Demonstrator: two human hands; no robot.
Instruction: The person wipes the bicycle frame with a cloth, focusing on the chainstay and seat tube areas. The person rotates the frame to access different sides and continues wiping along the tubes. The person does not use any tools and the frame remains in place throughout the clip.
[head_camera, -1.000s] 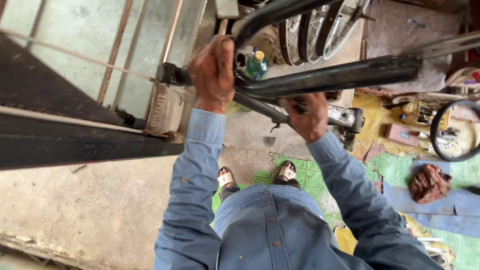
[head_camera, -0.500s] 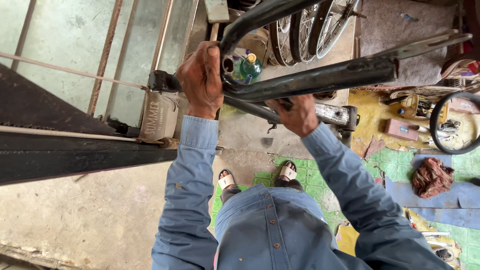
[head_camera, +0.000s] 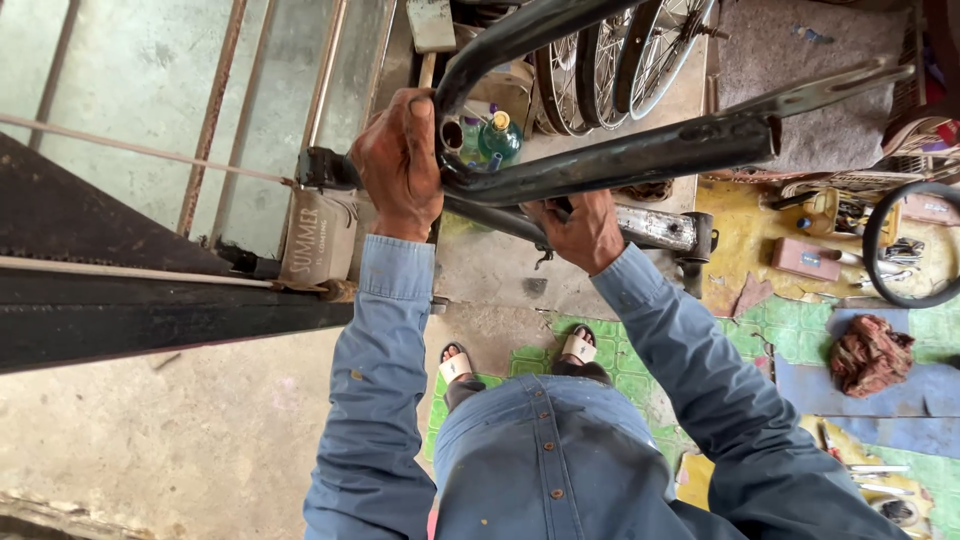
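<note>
Left hand: the left hand (head_camera: 400, 160) was closed in a fist around the black tubing of the bicycle frame (head_camera: 610, 160), at about 10 o'clock from the picture's middle, where the curved tube met the lower tubes.
Right hand: the right hand (head_camera: 580, 232) was wrapped around a lower tube of the same frame, near 1 o'clock from the middle, fingers curled under the tube and knuckles up.
Bicycle frame: dark, worn metal, held up above the floor, its thick tube running out toward 2 o'clock, with a flat metal stay beyond its end.
Green bottle: a green bottle (head_camera: 498, 138) with a yellow cap stood just behind the frame, between the two hands, toward 12 o'clock.
Wheels: spoked bicycle wheels (head_camera: 620, 60) leaned together at 12 to 1 o'clock.
Lone rim: a black tyre (head_camera: 905, 245) lay at 3 o'clock on the yellow mat.
Rag: a reddish-brown rag (head_camera: 870, 355) sat on the blue mat at 4 o'clock.
Feet: sandalled feet (head_camera: 520, 355) stood on the green patterned mat, directly below the frame.
Sleeves: both arms wore blue denim sleeves (head_camera: 375, 400).
</note>
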